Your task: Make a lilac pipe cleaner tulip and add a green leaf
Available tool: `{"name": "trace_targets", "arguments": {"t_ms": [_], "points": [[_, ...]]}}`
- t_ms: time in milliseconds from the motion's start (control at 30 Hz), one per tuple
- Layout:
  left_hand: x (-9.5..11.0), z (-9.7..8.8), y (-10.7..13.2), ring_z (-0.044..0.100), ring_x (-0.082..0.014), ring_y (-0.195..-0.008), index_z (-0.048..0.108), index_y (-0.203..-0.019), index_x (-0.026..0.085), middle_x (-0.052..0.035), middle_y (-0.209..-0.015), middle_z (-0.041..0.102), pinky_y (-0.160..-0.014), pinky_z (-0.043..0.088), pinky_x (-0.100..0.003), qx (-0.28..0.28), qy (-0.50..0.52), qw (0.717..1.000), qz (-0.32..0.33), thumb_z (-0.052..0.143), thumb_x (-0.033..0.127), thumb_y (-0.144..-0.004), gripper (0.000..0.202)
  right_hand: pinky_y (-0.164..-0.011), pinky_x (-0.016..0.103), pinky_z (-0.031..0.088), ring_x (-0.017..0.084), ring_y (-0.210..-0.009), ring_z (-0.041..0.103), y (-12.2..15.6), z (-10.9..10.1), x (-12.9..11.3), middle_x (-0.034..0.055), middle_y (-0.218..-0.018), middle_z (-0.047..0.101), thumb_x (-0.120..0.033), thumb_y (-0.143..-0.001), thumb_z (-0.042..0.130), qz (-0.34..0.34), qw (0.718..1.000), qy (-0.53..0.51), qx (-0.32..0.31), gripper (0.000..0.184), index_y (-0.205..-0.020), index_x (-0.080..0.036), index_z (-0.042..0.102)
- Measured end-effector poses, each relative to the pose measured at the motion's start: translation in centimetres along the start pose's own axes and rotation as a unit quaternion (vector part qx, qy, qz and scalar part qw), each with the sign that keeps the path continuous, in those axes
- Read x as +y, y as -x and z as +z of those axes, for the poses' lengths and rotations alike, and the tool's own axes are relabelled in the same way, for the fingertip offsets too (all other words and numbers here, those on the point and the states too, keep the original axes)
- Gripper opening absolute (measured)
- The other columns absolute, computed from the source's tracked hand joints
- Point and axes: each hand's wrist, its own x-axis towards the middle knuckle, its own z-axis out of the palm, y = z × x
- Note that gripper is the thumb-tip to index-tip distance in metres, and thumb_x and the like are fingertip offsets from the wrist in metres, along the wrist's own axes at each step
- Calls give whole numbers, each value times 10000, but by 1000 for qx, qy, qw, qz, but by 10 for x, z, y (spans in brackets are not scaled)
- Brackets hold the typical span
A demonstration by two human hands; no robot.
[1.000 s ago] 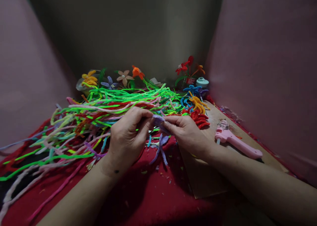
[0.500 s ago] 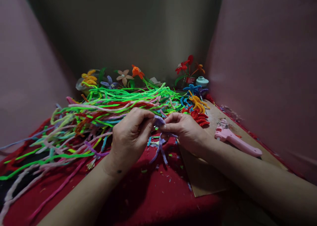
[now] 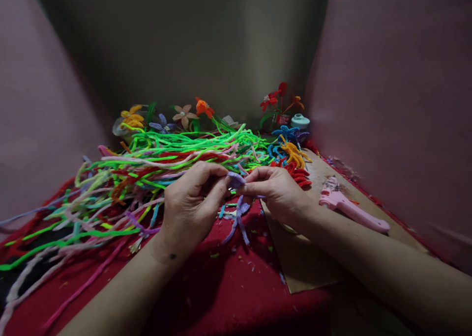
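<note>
The left hand (image 3: 191, 196) pinches one end of a small purple fuzzy piece (image 3: 236, 180) between thumb and forefinger, the other fingers curled in; the right hand (image 3: 278, 193) grips the other end in the same way, its thumb and fingertips closed on the fuzz; the piece is thus held between the two hands, above the front edge of the pile; more purple strips (image 3: 239, 225) show just below, and with the fingers in the way I cannot tell whether they hang from the piece or lie on the red cloth (image 3: 254, 289).

Beyond the hands spreads a tangled pile of fuzzy stems (image 3: 195, 142), bright green at the top, with pink, red, yellow and blue mixed in, its loose ends trailing to the left; behind it stand a yellow flower (image 3: 132, 117), a peach flower (image 3: 184, 116) and an orange flower (image 3: 204, 107); farther right is a red flower (image 3: 270, 99), near a pale blue jar (image 3: 300, 123).

Just beyond the right hand lie a red bunch (image 3: 300, 178) and a yellow bunch (image 3: 294, 155); a pink glue gun (image 3: 354, 212) lies to the right, on a brown board (image 3: 387, 223).
</note>
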Motion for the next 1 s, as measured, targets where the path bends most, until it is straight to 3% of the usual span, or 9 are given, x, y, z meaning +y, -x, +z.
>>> {"name": "trace_targets", "arguments": {"t_ms": [300, 767, 1000], "points": [[-1, 4, -1, 582, -86, -574, 540, -880, 187, 37, -695, 579, -533, 495, -193, -23, 128, 990, -45, 644, 163, -751, 167, -529, 251, 417, 91, -486, 521, 0, -2, 1, -29, -515, 585, -120, -599, 670, -68, 996, 56, 26, 77, -588, -153, 602], [-6, -2, -1, 600, -108, -614, 611, -809, 185, 7, -742, 598, -573, 506, -234, -25, 73, 996, 33, 633, 163, -775, 46, -592, 276, 455, 105, -576, 547, 3, -2, 0, -13, -615, 600, -185, -641, 699, -142, 984, 95, 44, 99, -633, -156, 605], [-1, 0, 0, 636, -98, -604, 597, -847, 191, 24, -785, 615, -567, 532, -213, -9, 118, 993, 13, 622, 142, -777, 89, -566, 266, 443, 106, -573, 529, 5, -1, 0, -15, -614, 595, -163, -685, 649, -203, 965, 158, 54, 42, -656, -160, 620]]}}
